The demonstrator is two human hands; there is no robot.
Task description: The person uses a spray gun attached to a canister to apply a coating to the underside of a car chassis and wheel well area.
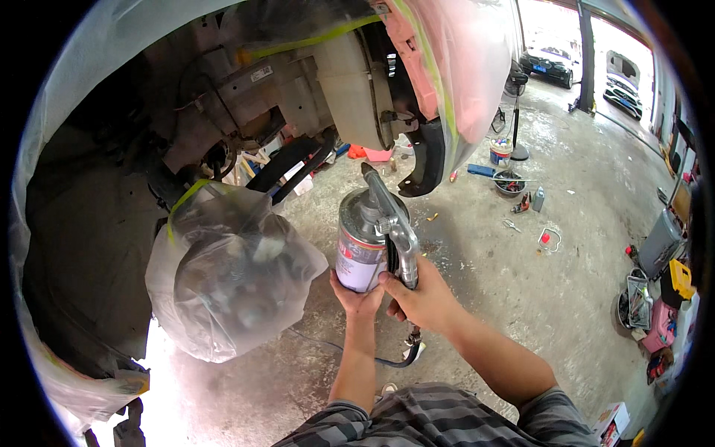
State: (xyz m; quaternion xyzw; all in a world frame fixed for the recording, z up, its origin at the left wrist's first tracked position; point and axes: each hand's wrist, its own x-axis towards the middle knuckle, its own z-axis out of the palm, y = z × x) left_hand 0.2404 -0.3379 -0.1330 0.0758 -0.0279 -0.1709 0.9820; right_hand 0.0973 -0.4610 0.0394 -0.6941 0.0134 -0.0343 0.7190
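In front of me a silver spray gun [403, 237] is joined to the top of a metal can [358, 259] with a pale label. My left hand [356, 296] cups the can from below. Around the gun's handle my right hand [428, 299] is closed, its thumb toward the can. A dark air hose [406, 363] hangs from the handle and trails off to the left. The nozzle points up and away, toward a car's open wheel arch [82, 223]. Left of the can, the wheel hub is wrapped in clear plastic film [238, 276].
Masking film [484, 67] with yellow-green tape covers the body panel, and a black liner piece [426, 160] hangs below it. On the concrete floor stand a fan [515, 112], a tub of tools [509, 183] and a bottle [538, 199]. Toolboxes [678, 281] line the right side.
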